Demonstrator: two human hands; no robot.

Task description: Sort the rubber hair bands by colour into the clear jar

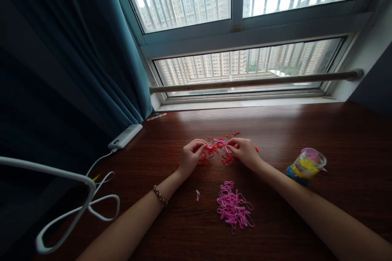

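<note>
My left hand (191, 155) and my right hand (243, 151) rest on a dark wooden table (306, 138), both with fingers curled in a pinch at a scatter of small red rubber bands (218, 149). The fingertips nearly meet over the red bands; what each pinch holds is too small to name. Nearer to me lies a pile of pink rubber bands (233, 208), and a single white band (197, 195) lies to its left. A beaded bracelet (159, 195) circles my left wrist.
A clear jar (306, 165) with yellow and blue bands inside lies tilted at the right. A white power bank (125, 136) with a white cable (92, 195) sits at the left by a teal curtain (76, 49). A window (239, 28) runs behind the table.
</note>
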